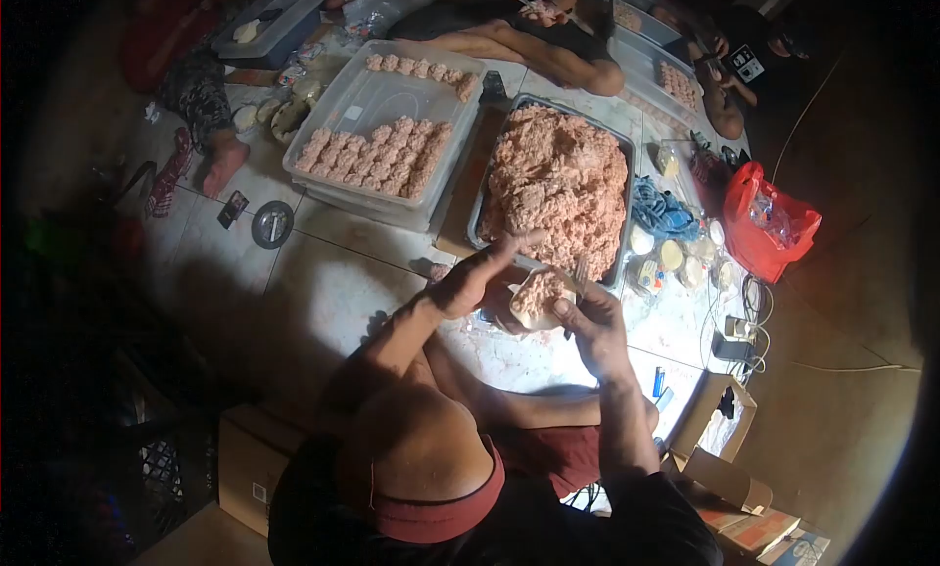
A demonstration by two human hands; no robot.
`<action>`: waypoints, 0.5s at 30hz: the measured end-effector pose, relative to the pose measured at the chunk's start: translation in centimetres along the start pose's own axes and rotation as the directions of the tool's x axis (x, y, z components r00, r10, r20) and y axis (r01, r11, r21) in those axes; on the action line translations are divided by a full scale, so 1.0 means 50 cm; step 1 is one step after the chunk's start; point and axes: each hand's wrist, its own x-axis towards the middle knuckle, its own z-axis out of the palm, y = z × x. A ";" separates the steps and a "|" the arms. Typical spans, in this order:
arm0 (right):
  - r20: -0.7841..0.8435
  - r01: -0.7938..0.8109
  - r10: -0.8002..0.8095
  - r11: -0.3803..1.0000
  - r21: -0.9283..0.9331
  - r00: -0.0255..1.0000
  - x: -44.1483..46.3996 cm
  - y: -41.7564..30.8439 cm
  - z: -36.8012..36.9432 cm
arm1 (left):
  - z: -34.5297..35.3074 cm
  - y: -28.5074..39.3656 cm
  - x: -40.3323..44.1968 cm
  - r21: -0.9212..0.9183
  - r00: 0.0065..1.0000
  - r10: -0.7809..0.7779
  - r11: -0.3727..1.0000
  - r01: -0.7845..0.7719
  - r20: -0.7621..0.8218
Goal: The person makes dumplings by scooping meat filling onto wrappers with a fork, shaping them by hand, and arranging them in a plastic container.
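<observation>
A round, pale wrapper [530, 317] with a lump of pinkish minced meat [538, 294] on it is in front of me. My right hand [598, 333] grips its edge, thumb over the rim. A metal utensil with a fork-like tip [582, 270] rises from the same hand; its handle is mostly hidden. To the left of the wrapper, my left hand [474, 280] is stretched out with nothing visible in it, fingers pointing at the meat tub. Just beyond both hands stands a deep grey tub [630, 174] heaped with minced meat [558, 179].
A clear plastic box [328, 106] holds rows of meat balls at left. Stacks of wrappers [671, 256], a blue cloth [663, 212] and a red bag [769, 223] lie right. An ashtray [272, 223] and phone [233, 210] are left. Other people sit across.
</observation>
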 end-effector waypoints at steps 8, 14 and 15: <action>-0.231 0.161 -0.258 0.916 -0.368 0.938 0.032 0.029 0.002 | -0.021 -0.042 0.036 0.931 0.933 0.353 0.358 -0.067 -0.069; -0.150 -0.167 0.199 0.966 0.198 0.969 -0.030 0.257 -0.030 | -0.064 -0.104 0.037 0.020 0.985 -0.039 0.999 0.043 -0.167; -0.171 -0.107 0.172 0.936 0.336 0.970 -0.036 0.269 -0.017 | -0.063 -0.112 0.034 0.019 0.985 -0.044 0.999 0.048 -0.167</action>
